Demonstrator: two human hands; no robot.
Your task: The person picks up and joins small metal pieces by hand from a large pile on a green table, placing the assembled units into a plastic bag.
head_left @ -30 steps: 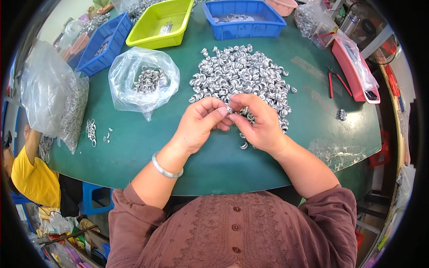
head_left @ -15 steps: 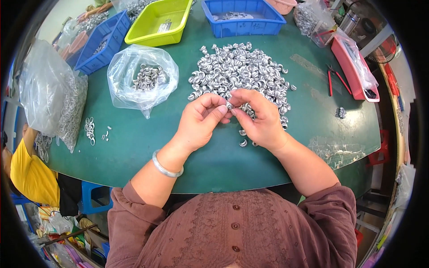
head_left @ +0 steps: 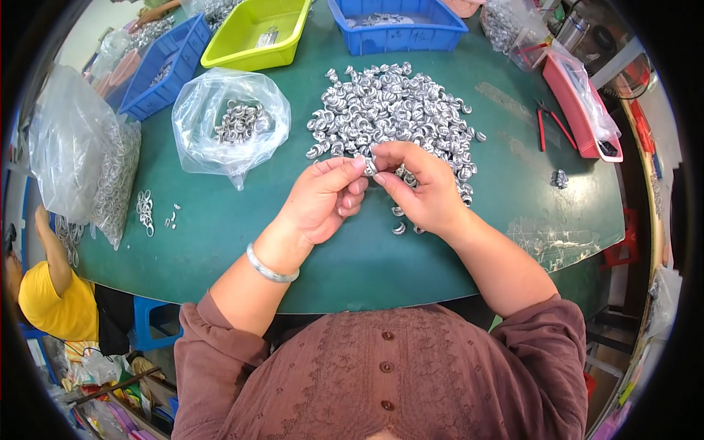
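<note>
Between my two hands is a small silvery curved metal piece [head_left: 369,168], partly covered by my fingers. My left hand [head_left: 312,198] pinches it between thumb and fingers, with the other fingers curled. My right hand [head_left: 429,187] grips its other side with thumb and forefinger. Just beyond the hands spreads a large pile of similar curved metal pieces [head_left: 392,103], and a few loose ones lie by my right wrist. To the left, an open clear plastic bag [head_left: 192,139] has ring-like metal pieces [head_left: 240,122] in it.
Ring-shaped links [head_left: 145,213] and tiny fragments lie at left, beside a full clear bag [head_left: 110,176]. Blue [head_left: 400,40] and yellow-green [head_left: 213,60] trays stand at the back. Red-handled pliers [head_left: 543,132] and a pink basket [head_left: 579,110] are at right. A person in yellow [head_left: 55,301] sits at left.
My left hand has turned, its thumb now higher on the metal piece and its fingers curled below. The piece has shifted slightly left and up. The person in yellow has moved an arm.
</note>
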